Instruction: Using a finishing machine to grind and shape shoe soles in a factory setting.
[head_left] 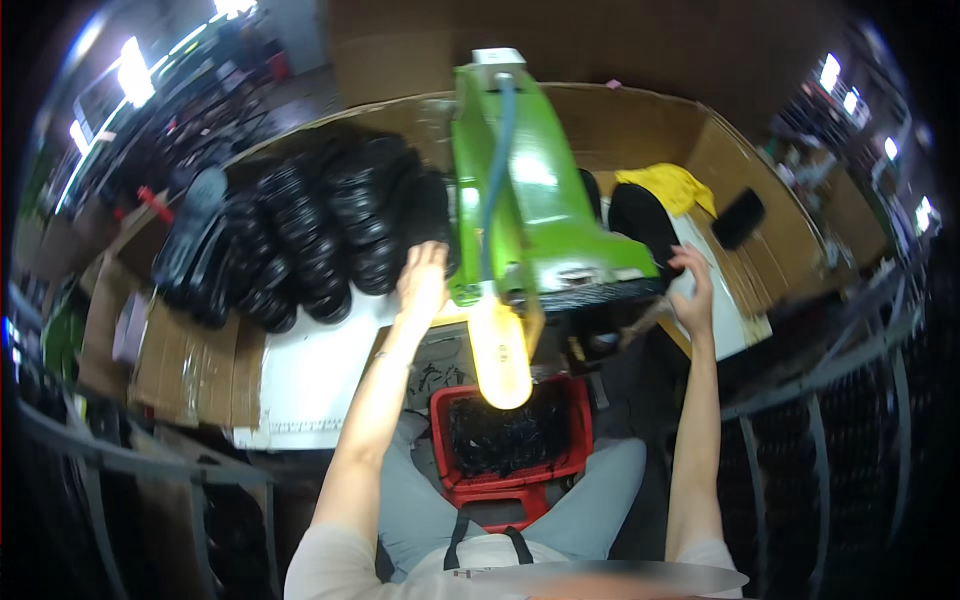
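Observation:
My left hand [422, 282] reaches up to the edge of a big heap of black ring-shaped rubber parts [310, 235] stacked in rows on the white bench; its fingers touch the nearest stack, and whether they grip one is hidden. My right hand [692, 290] is raised to the right of a green machine [520, 190], fingers curled near the machine's dark lower edge and a black part [640, 225]; I cannot tell if it holds anything. A bright lamp [500, 355] hangs under the machine.
A red crate [575, 440] filled with black parts sits between my knees. Cardboard walls [640, 120] surround the bench. A yellow cloth [670, 185] and a black flat object [738, 217] lie at the right. Metal railings curve along both sides.

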